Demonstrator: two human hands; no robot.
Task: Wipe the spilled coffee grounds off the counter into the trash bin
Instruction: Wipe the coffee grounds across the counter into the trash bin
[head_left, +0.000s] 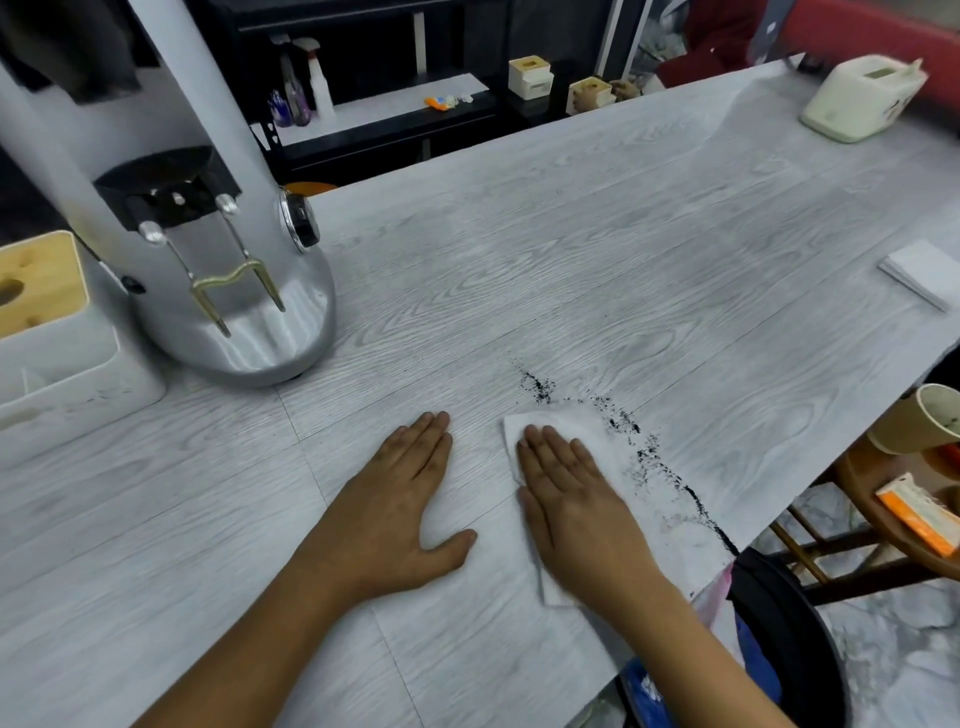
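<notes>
both hands flat; grounds (631, 441) just beside right fingers (558, 447), seemingly.

A big silver coffee grinder (228, 291) stands at the left of the worktop. Just beside it sits a white box with a wooden lid (47, 332). A cream tissue box (862, 98) sits at the far right corner. A stack of white napkins (922, 273) lies near the right edge. A paper cup (919, 418) sits on a brown chair (878, 512) beside the worktop.
</notes>
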